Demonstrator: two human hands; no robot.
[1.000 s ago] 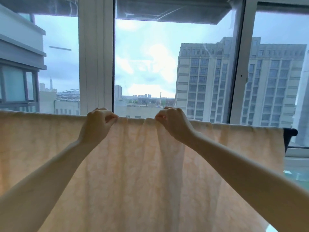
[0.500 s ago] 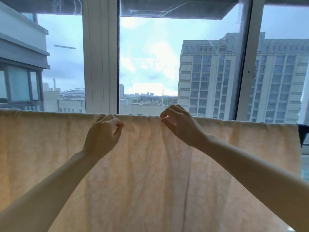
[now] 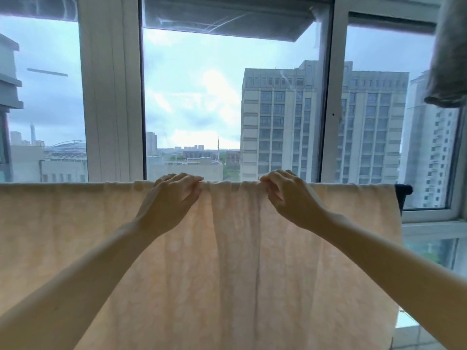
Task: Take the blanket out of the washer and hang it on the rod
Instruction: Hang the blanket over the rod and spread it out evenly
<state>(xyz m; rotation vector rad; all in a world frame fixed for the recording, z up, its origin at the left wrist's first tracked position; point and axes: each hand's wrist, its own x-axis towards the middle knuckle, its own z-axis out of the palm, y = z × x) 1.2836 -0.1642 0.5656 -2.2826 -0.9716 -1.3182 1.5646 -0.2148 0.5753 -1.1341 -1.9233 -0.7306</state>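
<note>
Left grip [image 3: 168, 201], right grip [image 3: 288, 198] pinching peach blanket [image 3: 227, 279], bunched

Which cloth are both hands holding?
The peach blanket over the rod: left hand and right hand grip its top edge. The grey cloth hangs untouched at upper right.

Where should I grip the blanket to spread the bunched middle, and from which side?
Grip the blanket along its top fold, just either side of the gathered pleats, reaching from the near side with fingers hooked over the top. The left hand and right hand hold there; the bunching lies between them, so drawing them apart should flatten it.
</note>
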